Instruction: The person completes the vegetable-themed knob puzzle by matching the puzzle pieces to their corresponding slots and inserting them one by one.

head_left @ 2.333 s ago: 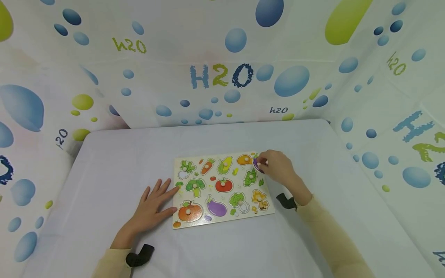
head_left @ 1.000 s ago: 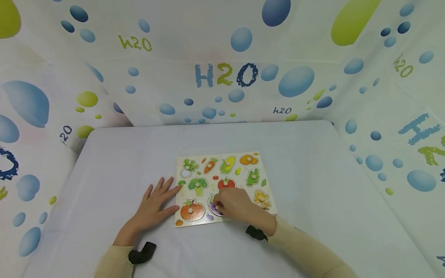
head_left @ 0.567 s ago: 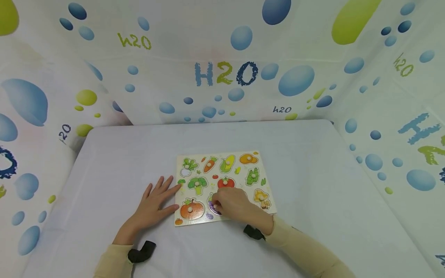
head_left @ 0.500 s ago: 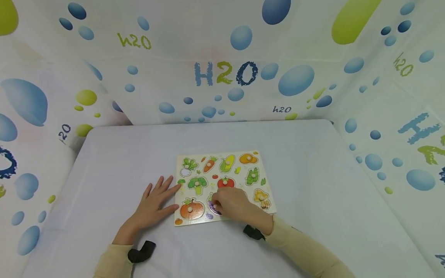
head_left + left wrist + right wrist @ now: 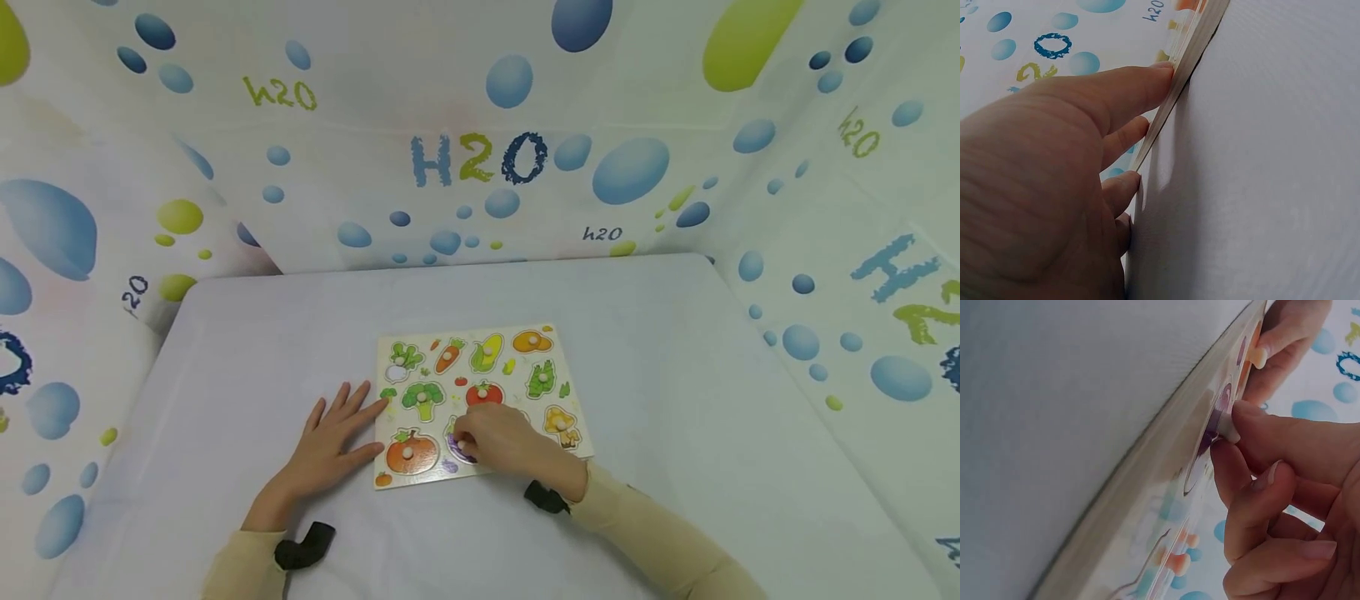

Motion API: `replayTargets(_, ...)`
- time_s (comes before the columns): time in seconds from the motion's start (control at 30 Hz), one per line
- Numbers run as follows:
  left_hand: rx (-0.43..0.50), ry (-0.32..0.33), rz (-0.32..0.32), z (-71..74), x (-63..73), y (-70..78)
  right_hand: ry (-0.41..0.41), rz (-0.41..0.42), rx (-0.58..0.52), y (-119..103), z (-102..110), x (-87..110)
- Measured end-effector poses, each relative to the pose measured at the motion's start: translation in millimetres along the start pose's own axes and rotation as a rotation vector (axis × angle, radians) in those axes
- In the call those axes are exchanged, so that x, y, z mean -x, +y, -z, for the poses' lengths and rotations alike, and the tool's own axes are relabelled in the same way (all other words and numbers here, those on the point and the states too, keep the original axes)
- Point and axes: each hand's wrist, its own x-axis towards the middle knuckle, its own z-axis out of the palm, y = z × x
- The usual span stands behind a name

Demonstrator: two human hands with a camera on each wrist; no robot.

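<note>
A wooden peg puzzle board (image 5: 427, 477) with vegetable pieces lies on the table. My right hand (image 5: 501, 437) is over its lower middle and pinches the small knob (image 5: 1229, 428) of the purple eggplant piece (image 5: 454, 448) between thumb and index finger. The piece lies over its eggplant-shaped place; whether it sits fully down I cannot tell. My right hand partly covers it and the cabbage beside it. My left hand (image 5: 322, 450) lies spread on the table, thumb and index fingertips touching the board's left edge (image 5: 1175, 94).
Other knobbed pieces sit in the board, among them a pumpkin (image 5: 412, 462), a tomato (image 5: 483, 392), a broccoli (image 5: 422, 408) and a mushroom (image 5: 558, 421). A white cloth covers the table (image 5: 285, 333). A printed curtain (image 5: 375, 100) hangs around its back and sides.
My right hand has carried the eggplant piece from the board's upper right corner down to its lower middle, then held nearly still there. My left hand has stayed at the left edge.
</note>
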Motion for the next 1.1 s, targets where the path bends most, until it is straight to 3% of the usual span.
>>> replayTargets(0.13,0.003,0.0,0.0,-0.5,-1.1,1.1,-0.029,0.001,-0.054,4,2,1.0)
replayTargets(0.27,-0.002,0.0,0.001,-1.8,-1.6,1.7,-0.052,-0.014,-0.187,10,6,7.0)
replayTargets(0.4,0.004,-0.005,-0.001,-3.0,-2.3,1.9,-0.007,-0.047,-0.291,24,21,22.3)
replayTargets(0.5,0.012,-0.001,0.0,-3.0,-2.7,1.6,0.11,-0.084,-0.282,39,38,39.5)
replayTargets(0.63,0.026,0.023,0.008,-0.2,-3.2,2.0,0.345,-0.109,-0.235,63,58,69.9)
replayTargets(0.77,0.004,0.065,0.036,9.8,-1.5,7.8,0.599,-0.106,-0.104,94,68,102.4)
replayTargets(0.87,-0.099,0.132,0.064,22.6,4.0,14.4,0.705,-0.129,0.053,119,68,119.6)
replayTargets(0.97,-0.217,0.183,0.1,35.5,10.7,22.1,0.689,-0.167,0.161,141,66,131.8)
replayTargets(1.1,-0.294,0.161,0.154,45.1,17.5,29.6,0.485,-0.276,0.231,159,60,141.8)
